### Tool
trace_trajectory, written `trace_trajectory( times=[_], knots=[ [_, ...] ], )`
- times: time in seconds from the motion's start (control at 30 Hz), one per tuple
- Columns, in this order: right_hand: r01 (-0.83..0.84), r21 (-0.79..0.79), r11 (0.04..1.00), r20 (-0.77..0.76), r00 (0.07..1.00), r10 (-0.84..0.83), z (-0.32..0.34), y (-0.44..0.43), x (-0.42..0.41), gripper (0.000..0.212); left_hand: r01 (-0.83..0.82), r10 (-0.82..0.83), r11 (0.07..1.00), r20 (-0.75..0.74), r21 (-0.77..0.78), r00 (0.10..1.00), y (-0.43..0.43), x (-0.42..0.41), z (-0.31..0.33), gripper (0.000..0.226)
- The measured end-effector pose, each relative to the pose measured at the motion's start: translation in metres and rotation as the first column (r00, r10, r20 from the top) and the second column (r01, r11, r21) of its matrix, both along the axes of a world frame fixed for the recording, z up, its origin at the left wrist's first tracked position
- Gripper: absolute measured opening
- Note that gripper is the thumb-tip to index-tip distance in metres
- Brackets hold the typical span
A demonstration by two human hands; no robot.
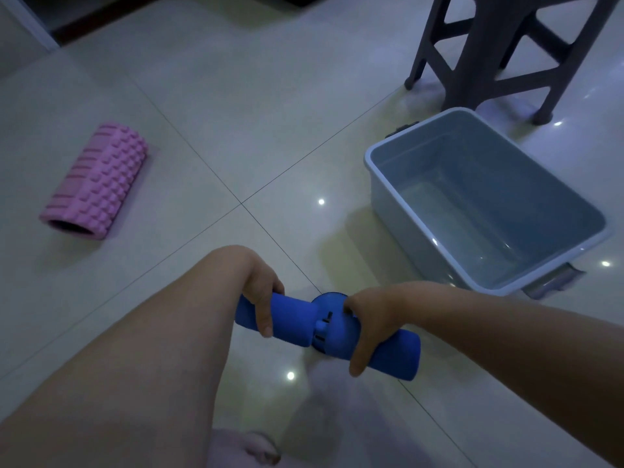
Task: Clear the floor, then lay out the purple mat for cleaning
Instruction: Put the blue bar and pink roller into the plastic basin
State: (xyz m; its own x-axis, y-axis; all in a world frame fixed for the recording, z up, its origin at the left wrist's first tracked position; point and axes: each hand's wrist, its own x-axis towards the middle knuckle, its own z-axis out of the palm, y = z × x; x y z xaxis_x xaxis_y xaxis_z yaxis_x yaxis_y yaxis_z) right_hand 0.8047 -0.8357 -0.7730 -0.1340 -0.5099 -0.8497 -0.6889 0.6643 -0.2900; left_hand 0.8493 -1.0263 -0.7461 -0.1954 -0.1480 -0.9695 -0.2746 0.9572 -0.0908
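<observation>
A blue ab roller [329,327] with two foam handles and a wheel in the middle is held low over the tiled floor. My left hand [261,295] grips its left handle. My right hand [366,327] grips its right handle beside the wheel. A pink ridged foam roller [98,182] lies on its side on the floor at the left, well away from both hands. No purple mat is in view.
A pale grey plastic tub [378,184] with nothing inside stands on the floor to the right. Behind it are the legs of a dark plastic stool [472,55]. A wall edge and a dark doorway strip run along the top left. A foot in a sandal [261,447] shows at the bottom.
</observation>
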Motion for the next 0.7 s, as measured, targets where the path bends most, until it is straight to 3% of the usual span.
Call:
trace_trajectory(
  times=[0.13,0.27,0.53,0.7],
  knots=[
    [0.069,-0.034,0.997,0.000,0.998,-0.069,0.000,-0.001,-0.009,0.065,-0.183,0.188,0.980,-0.072,0.073,0.979,-0.010,0.002,0.000,0.068],
    [0.154,-0.073,0.985,-0.013,0.988,-0.155,0.005,0.001,-0.024,0.055,-0.263,0.284,0.957,-0.200,0.126,0.938,-0.014,-0.003,0.004,0.059],
    [0.337,-0.334,0.880,-0.031,0.930,-0.367,0.029,0.007,-0.063,0.043,-0.437,0.537,0.842,-0.403,0.316,0.741,-0.038,-0.023,0.041,0.047],
    [0.333,-0.535,0.776,-0.093,0.890,-0.446,0.064,0.000,-0.085,0.057,-0.430,0.595,0.804,-0.557,0.411,0.580,-0.041,-0.030,0.084,0.064]
  ],
)
